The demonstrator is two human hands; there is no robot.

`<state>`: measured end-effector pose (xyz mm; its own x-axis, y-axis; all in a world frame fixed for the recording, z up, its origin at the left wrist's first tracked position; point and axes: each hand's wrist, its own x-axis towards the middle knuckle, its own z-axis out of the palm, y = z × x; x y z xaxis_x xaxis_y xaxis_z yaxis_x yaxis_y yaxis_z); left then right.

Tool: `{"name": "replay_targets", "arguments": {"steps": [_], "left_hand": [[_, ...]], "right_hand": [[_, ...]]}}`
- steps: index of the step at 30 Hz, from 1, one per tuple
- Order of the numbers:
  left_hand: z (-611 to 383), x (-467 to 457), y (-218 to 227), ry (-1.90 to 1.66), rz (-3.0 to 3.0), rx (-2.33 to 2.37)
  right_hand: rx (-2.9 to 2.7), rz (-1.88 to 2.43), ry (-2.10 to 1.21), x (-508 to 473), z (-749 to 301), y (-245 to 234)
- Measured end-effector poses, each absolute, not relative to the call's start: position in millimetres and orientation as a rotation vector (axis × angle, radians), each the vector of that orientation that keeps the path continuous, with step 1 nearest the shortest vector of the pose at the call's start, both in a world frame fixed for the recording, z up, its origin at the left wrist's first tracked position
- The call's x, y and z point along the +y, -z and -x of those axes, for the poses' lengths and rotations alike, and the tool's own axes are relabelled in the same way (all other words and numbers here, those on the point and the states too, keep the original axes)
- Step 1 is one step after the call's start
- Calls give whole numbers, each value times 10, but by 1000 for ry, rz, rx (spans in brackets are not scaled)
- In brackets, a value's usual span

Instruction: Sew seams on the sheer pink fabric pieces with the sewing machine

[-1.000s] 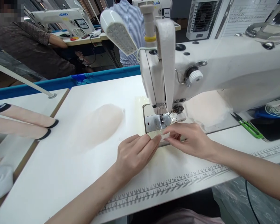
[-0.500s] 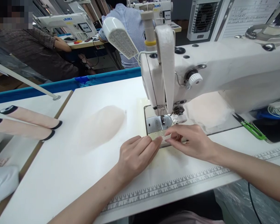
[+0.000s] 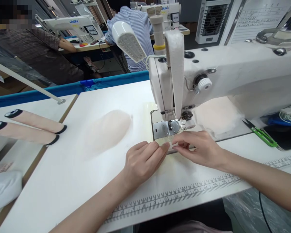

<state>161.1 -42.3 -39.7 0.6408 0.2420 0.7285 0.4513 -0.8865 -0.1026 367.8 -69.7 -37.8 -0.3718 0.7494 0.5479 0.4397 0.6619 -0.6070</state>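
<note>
Just in front of the needle of the sewing machine (image 3: 171, 123), both my hands work close together. My left hand (image 3: 144, 160) is closed, thumb and forefinger pinching the end of a thin, pale, see-through strip (image 3: 170, 139) that runs up toward the presser foot. My right hand (image 3: 200, 148) sits just right of it, thumb and forefinger curled together beside the strip. What its fingertips hold is too small to make out. The metal needle plate (image 3: 160, 129) lies right behind the fingers. A thin, pale, oval piece of fabric (image 3: 111, 129) rests on the table to the left.
Two peach rolls with dark ends (image 3: 36, 126) stick out over the left side. More pale fabric (image 3: 215, 113) lies under the machine arm. Green thread snips (image 3: 263, 136) are at right. A printed ruler (image 3: 172, 195) lines the front edge. Two people sit at machines behind.
The view has shifted slightly. Both hands stay in nearly the same place, and the pale strip between the fingertips and the presser foot shows a little more.
</note>
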Motion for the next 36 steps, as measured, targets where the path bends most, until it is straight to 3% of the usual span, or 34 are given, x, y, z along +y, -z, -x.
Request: {"name": "replay_targets", "arguments": {"steps": [18,23,29,36], "left_hand": [[-1601,-432,331,1155,2638,-524],[-1595,-442,337,1074,2648,-520],[-1640,-501,333,1212,2739,-729],[-1637,-524,347,1264,2801,-784]], "right_hand": [[-2028,848,-406,-677,-3673,373],[-1986,781,-190,-675,-3690,369],[-2181,636,338,-730,-3742,337],[-2290,522,454,-787,-3738,212]]}}
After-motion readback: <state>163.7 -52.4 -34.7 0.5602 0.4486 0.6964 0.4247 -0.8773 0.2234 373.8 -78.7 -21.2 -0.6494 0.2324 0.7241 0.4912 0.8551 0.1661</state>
